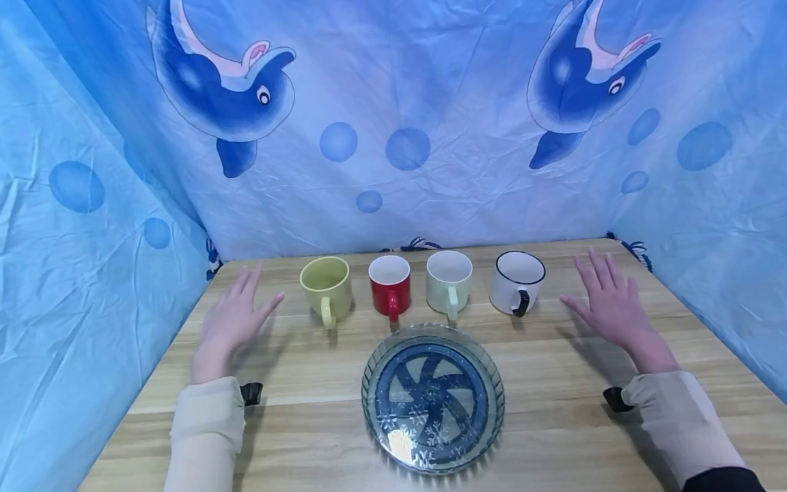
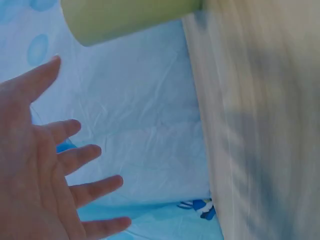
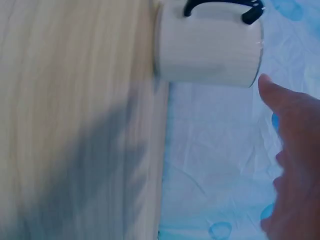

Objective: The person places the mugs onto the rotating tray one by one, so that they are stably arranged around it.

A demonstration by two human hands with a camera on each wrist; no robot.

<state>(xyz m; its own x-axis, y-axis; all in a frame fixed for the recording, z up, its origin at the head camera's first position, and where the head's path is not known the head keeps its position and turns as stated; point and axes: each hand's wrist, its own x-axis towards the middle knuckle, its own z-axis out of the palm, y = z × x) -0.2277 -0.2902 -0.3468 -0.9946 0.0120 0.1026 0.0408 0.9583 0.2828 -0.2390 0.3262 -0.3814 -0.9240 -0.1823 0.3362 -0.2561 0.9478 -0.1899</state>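
Note:
A row of mugs stands upright along the back of the table, handles toward the front: a yellow-green mug [image 1: 326, 290], a red mug [image 1: 391, 290], a pale mint mug [image 1: 449, 283] and a white mug [image 1: 518, 283] with a black rim and black handle. My left hand [image 1: 232, 318], fingers spread, hovers left of the yellow-green mug and holds nothing. Over the table's right side, my right hand [image 1: 613, 304] has its fingers spread too, with its thumb toward the white mug. In front of the mugs lies a ribbed clear glass dish [image 1: 370, 389].
The wooden table [image 1: 307, 430] has blue dolphin-print cloth [image 1: 393, 82] hanging behind it and on both sides. Through the glass dish shows a dark blue swirl pattern with white snowflakes. A dark tied cord [image 1: 418, 244] lies at the table's back edge.

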